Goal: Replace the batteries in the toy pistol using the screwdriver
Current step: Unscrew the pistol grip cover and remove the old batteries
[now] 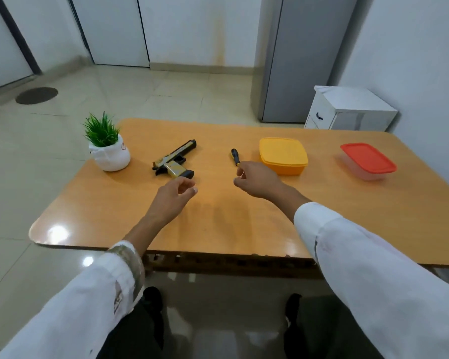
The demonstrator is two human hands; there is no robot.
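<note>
- The toy pistol lay on the tabletop; the left hand hovered at its 6 o'clock, loosely curled, empty.
- The right hand covered the tip of the screwdriver, grip unclear; it would do better taking the handle at its 11 o'clock.

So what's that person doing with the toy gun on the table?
A person is reaching over the orange-brown wooden table with both hands. Their left hand reaches toward the grip of the black-and-gold toy pistol, holding nothing. Their right hand is at the shaft end of the black-and-yellow screwdriver; I can't tell if it grips it. A yellow lidded plastic box and a red-lidded clear box sit closed nearby.
</note>
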